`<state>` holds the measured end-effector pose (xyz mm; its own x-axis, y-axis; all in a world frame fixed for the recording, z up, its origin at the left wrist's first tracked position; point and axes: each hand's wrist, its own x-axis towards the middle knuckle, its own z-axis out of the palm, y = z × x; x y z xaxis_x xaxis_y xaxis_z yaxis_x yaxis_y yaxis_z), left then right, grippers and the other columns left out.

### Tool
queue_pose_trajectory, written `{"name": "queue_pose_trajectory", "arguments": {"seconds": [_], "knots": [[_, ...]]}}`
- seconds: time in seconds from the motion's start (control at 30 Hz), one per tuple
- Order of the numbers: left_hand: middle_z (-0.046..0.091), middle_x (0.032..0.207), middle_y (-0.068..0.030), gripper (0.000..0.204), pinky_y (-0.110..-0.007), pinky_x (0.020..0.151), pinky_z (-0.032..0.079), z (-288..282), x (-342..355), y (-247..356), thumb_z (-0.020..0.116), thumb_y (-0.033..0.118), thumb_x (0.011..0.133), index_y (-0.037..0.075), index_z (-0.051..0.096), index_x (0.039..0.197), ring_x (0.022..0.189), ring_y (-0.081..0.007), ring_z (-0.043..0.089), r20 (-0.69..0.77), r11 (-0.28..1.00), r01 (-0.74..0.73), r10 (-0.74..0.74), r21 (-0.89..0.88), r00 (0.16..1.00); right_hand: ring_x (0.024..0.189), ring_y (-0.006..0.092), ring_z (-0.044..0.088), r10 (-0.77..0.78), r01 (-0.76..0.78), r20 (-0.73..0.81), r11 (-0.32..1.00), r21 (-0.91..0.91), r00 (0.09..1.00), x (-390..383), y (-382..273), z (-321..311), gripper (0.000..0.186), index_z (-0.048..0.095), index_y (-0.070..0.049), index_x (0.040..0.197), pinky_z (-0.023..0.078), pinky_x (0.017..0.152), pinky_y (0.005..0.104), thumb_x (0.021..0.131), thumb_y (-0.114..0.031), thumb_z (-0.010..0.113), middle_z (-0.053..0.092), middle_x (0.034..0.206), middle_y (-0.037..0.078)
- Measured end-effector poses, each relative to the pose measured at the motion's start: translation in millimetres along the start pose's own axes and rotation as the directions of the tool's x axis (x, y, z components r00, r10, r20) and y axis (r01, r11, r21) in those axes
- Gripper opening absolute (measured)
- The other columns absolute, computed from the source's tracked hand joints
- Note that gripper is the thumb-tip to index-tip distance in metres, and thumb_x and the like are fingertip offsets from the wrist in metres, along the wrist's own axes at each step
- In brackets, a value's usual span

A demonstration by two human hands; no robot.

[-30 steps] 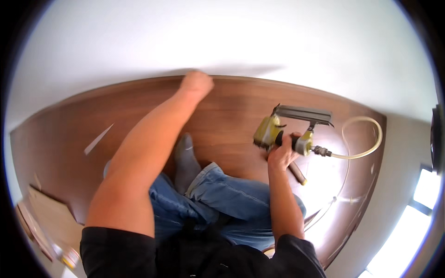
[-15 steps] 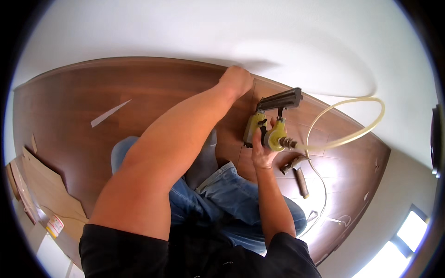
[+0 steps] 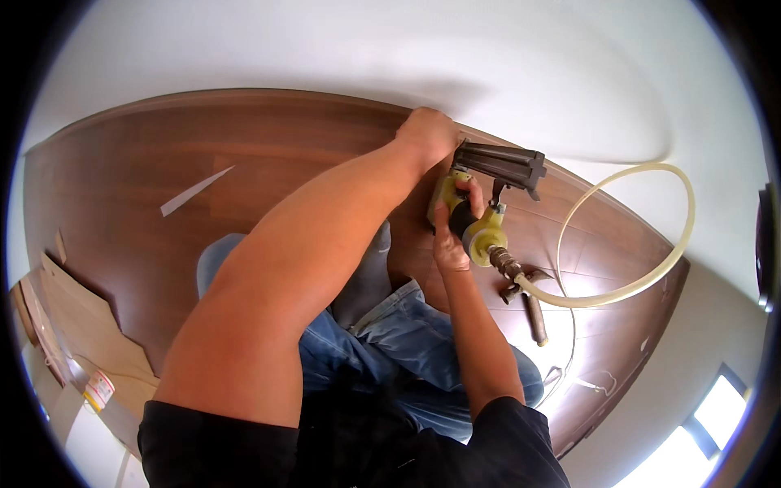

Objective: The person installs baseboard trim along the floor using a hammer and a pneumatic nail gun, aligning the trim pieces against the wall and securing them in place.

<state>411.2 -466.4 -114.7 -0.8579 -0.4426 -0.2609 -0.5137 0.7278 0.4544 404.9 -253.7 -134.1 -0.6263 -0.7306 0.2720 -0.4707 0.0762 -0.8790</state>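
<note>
- Here the right hand (image 3: 450, 236) has its fingers wrapped tight on the yellow nail gun (image 3: 480, 203), down on the brown floor (image 3: 268, 154) by the white wall (image 3: 407, 49).
- The left hand (image 3: 427, 134) presses the floor at the wall, fingers curled together.
- A pale hose (image 3: 643, 281) loops from the gun.

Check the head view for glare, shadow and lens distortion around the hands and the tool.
Head view: strong fisheye bend, the wood floor edge curving against the white wall; bright glare on the floor at lower right near the window; a soft shadow on the wall above the left hand; right hand and nail gun sharp; black vignette at the rim.
</note>
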Motion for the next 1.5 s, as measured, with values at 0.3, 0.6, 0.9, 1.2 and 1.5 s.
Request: {"name": "queue_pose_trajectory", "arguments": {"seconds": [0.3,0.6,0.9,1.2,1.5], "knots": [[0.075,0.111,-0.0175,0.029,-0.045,0.087,0.060,-20,-7,6,0.054,0.016,0.095,0.005,0.079,0.104,0.103,-0.0337,0.072,0.117,0.994,-0.064,0.053,0.093,0.992,0.123,0.0246,0.054,0.090,-0.090,0.026,0.996,0.010,0.996,5,4,-3,0.050,0.052,-0.002,0.136,0.040,0.111,0.0402,0.090,-0.004,0.069,0.057,0.129,0.011],[0.076,0.094,-0.0089,0.034,-0.044,0.074,0.059,22,2,-12,0.049,0.031,0.104,0.016,0.079,0.097,0.088,-0.0306,0.073,-0.063,0.996,-0.087,0.089,0.032,0.994,0.124,0.0252,0.054,0.031,-0.032,-0.018,0.999,-0.013,0.999,6,9,2,0.052,0.051,-0.002,0.138,0.040,0.112,0.0399,0.089,-0.002,0.068,0.058,0.128,0.011],[0.077,0.088,-0.0078,0.034,-0.041,0.072,0.060,-11,-13,-6,0.055,0.028,0.101,0.010,0.079,0.084,0.084,-0.0287,0.074,-0.072,0.899,-0.249,0.293,0.362,0.953,0.124,0.0257,0.054,0.008,-0.007,-0.006,1.000,0.013,1.000,10,15,4,0.052,0.049,0.000,0.139,0.041,0.110,0.0395,0.091,0.000,0.068,0.057,0.131,0.013],[0.077,0.094,-0.0090,0.016,-0.039,0.073,0.060,-27,-17,9,0.066,0.005,0.082,0.007,0.079,0.092,0.088,-0.0283,0.075,0.063,0.891,-0.198,0.189,0.409,0.980,0.125,0.0251,0.054,0.031,-0.029,-0.023,0.996,0.081,0.999,5,14,-9,0.056,0.047,-0.001,0.143,0.042,0.110,0.0406,0.091,-0.001,0.068,0.058,0.131,0.012],[0.077,0.101,-0.0100,0.014,-0.039,0.075,0.061,-27,-22,6,0.068,0.005,0.083,0.005,0.078,0.094,0.095,-0.0289,0.074,0.046,0.880,-0.231,0.233,0.416,0.971,0.123,0.0248,0.055,0.055,-0.054,-0.004,0.998,0.034,0.998,10,12,-6,0.052,0.050,-0.002,0.139,0.043,0.109,0.0398,0.090,-0.001,0.067,0.058,0.128,0.011]]}}
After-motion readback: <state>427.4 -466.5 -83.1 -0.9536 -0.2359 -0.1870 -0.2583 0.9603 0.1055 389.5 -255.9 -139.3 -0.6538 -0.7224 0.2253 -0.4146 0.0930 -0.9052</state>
